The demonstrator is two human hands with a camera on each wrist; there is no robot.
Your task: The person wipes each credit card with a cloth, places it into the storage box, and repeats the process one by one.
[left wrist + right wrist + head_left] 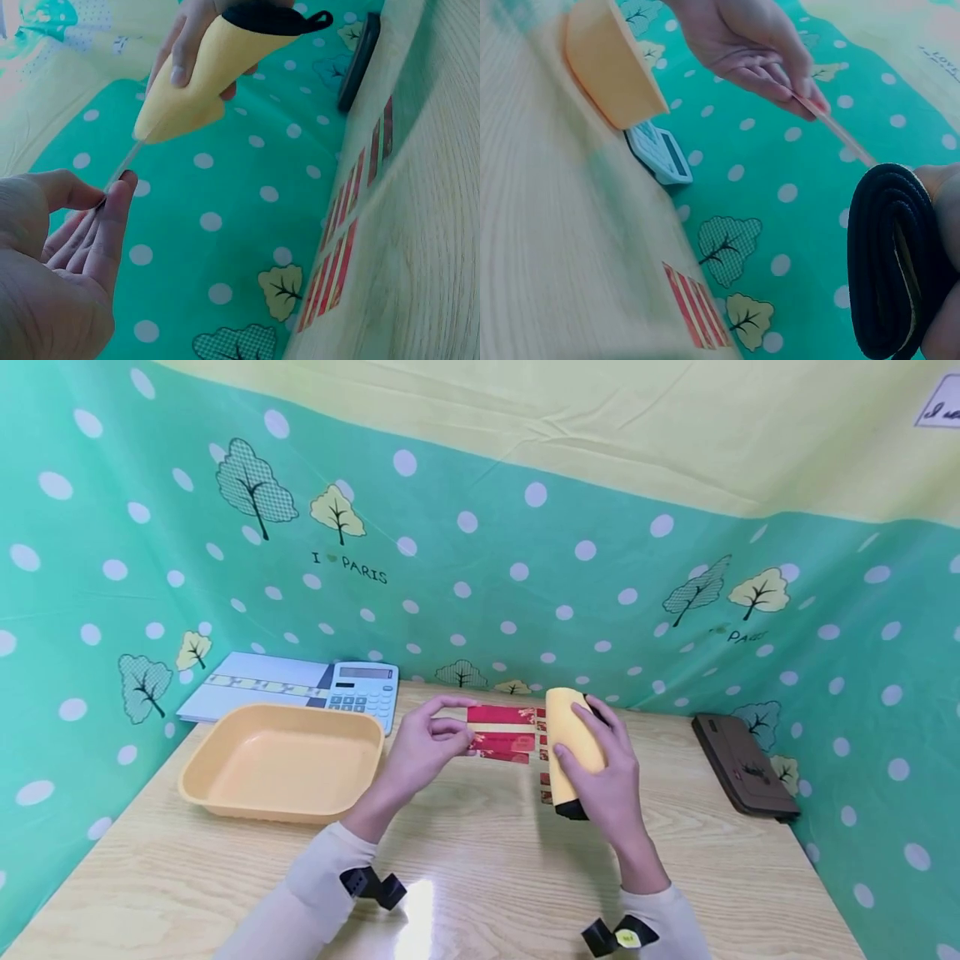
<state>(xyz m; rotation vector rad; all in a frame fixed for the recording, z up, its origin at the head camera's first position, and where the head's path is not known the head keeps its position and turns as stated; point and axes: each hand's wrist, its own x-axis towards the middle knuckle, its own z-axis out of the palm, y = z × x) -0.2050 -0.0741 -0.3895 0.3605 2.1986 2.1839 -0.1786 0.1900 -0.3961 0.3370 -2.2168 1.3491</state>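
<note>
My left hand [423, 747] pinches the end of a thin pale strip [125, 161] between thumb and fingertips. Its other end reaches the edge of a flattened yellow roll [568, 739]. My right hand [611, 777] grips that roll from the right side, above the table. The roll is yellow outside, with dark layers [889, 262] showing at its end and a small black loop [322, 20]. Below and behind the hands, red-and-gold printed pieces [501, 714] lie flat on the table, partly hidden by the roll.
On the left stands a peach plastic basin [285, 714]. Behind it are a light blue calculator [365, 689] and a pale folder [262, 675]. A brown zipped case [745, 764] lies at the right edge. A green dotted cloth [517, 610] hangs around the wooden table [480, 877].
</note>
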